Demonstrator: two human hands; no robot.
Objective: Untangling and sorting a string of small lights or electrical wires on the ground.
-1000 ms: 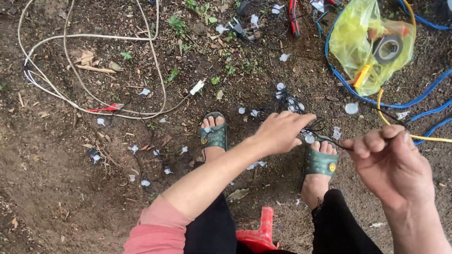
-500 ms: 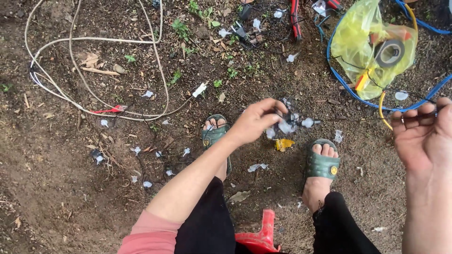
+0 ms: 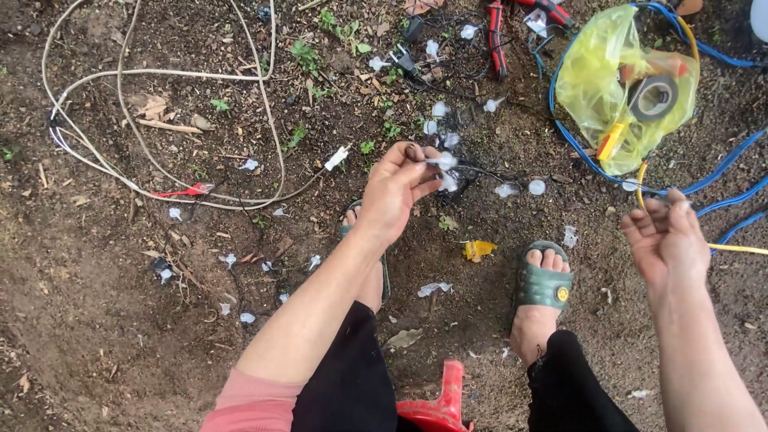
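Observation:
My left hand (image 3: 394, 194) reaches out over the dirt and pinches a small white bulb (image 3: 445, 162) on a thin black wire string (image 3: 480, 172). More white bulbs (image 3: 438, 110) of that string lie just beyond it. My right hand (image 3: 668, 236) is held up at the right, palm up, fingers apart and holding nothing. A yellow wire (image 3: 740, 249) runs past behind it. Both my feet are in green sandals (image 3: 544, 285) on the ground below the hands.
White cable (image 3: 160, 76) loops across the left. A yellow plastic bag (image 3: 596, 80) holding a tape roll (image 3: 652, 98) lies at the top right among blue cable (image 3: 572, 148). Red-handled pliers (image 3: 496, 34) lie at the top. A red stool (image 3: 436, 404) is under me.
My left hand moved forward from near my feet to the bulb string. My right hand let go of the thin wire, swung right and opened.

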